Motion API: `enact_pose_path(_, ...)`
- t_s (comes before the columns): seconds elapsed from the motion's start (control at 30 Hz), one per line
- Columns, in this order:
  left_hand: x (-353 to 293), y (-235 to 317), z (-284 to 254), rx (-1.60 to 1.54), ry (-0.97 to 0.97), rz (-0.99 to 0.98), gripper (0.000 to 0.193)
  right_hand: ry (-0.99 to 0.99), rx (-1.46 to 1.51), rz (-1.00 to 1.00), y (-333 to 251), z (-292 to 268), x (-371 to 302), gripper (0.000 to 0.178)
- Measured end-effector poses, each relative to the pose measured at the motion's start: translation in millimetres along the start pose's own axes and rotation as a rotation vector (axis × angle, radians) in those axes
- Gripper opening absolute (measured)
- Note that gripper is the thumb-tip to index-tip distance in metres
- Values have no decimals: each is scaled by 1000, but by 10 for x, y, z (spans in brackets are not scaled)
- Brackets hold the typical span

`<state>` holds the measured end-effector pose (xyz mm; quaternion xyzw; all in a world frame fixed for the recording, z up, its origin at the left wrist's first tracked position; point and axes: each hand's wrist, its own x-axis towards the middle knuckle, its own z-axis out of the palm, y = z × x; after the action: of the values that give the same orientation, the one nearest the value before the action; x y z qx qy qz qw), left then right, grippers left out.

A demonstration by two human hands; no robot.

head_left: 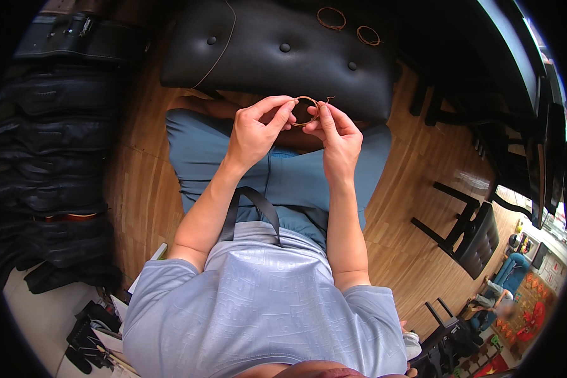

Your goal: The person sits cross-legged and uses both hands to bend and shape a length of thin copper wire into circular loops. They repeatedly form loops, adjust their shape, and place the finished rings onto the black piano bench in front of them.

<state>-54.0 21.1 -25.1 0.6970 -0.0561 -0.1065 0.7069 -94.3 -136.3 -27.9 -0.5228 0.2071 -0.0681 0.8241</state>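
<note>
My left hand (256, 129) pinches the left side of a coiled bronze-coloured guitar string (307, 98) between thumb and fingers. On the other side, the thumb and forefinger of my right hand (339, 135) close on the same coil. A short loose end (331, 98) sticks out beside the right fingertips. The ring hangs in the air over my lap, at the near edge of a black padded bench (252, 63). Two more coiled strings (331, 19) lie at the bench's far right. One uncoiled string (223, 53) stretches across its left part and over the near edge.
Black instrument cases and bags (53, 145) line the left side. To the right, on the wooden floor (416, 239), stands a black padded stool (479, 242). A dark piece of furniture (516, 50) rises at the far right. Another person (494, 302) sits in the lower right background.
</note>
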Motion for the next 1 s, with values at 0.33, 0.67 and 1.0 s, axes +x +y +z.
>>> enact_pose_path(0.33,-17,35,34,77,-57,73,20,33,-211,-152,81,-19,-2,19)
enact_pose_path(0.67,-11,77,32,186,9,165,22,-101,-337,-52,11,-64,-4,19)
enact_pose_path(1.0,-16,40,11,260,-62,205,19,-368,-212,220,-163,-162,27,20)
